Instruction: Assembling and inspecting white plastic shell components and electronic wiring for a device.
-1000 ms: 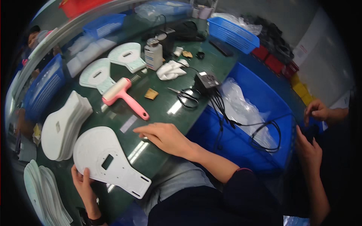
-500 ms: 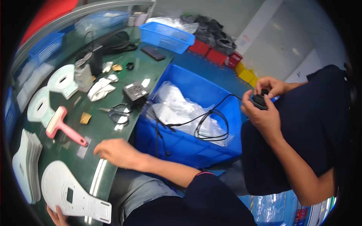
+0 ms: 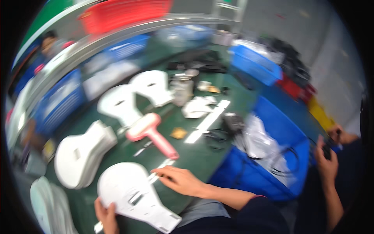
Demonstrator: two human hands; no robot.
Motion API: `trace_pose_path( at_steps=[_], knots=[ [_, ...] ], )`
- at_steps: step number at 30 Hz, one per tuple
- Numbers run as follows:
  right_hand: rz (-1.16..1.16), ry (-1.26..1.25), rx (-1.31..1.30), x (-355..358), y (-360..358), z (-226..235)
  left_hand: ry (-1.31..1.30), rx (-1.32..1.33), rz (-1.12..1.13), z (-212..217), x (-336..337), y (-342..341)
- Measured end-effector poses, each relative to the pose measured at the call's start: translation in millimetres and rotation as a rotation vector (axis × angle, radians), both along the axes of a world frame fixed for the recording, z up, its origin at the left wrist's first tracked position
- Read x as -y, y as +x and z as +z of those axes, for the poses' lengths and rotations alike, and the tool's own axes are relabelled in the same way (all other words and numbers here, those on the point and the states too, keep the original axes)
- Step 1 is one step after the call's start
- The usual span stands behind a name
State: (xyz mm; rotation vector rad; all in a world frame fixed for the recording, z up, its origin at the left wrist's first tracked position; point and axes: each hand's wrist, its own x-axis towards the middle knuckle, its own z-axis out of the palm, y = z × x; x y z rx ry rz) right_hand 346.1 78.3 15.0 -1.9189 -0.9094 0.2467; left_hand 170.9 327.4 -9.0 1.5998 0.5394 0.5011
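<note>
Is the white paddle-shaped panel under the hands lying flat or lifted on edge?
Flat: the white panel lies broad-face up on the green table, left hand gripping its edge.

A pink roller lies mid-surface before me, beside a stack of white shells. A blue bin of cables sits off my surface's right edge.
</note>
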Motion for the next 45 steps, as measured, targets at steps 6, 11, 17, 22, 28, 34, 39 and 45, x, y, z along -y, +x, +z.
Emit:
trace_pose_path(
  at_steps=[6,11,17,22,28,34,39,45],
  knots=[
    [-0.015,-0.031,0.015,-45,-4,3,-0.147,-0.043,-0.028,34,11,12],
    [0.006,0.021,-0.043,-49,-5,0,-0.191,-0.016,-0.015,36,9,2],
    [0.007,0.005,-0.059,-40,-5,3,-0.200,-0.026,-0.019,34,14,5],
    [0.009,0.018,-0.058,-43,-2,-5,-0.081,-0.042,0.061,39,21,7],
    [0.006,0.055,-0.164,-37,0,-10,-0.091,0.073,-0.022,37,24,4],
    [0.016,0.060,-0.261,-35,0,-9,-0.032,0.005,0.005,24,16,-6],
    [-0.022,0.201,-0.414,-32,4,-10,-0.034,0.033,0.013,32,23,-2],
    [-0.009,0.151,-0.405,-30,6,1,-0.022,0.048,0.033,34,24,2]
  ],
)
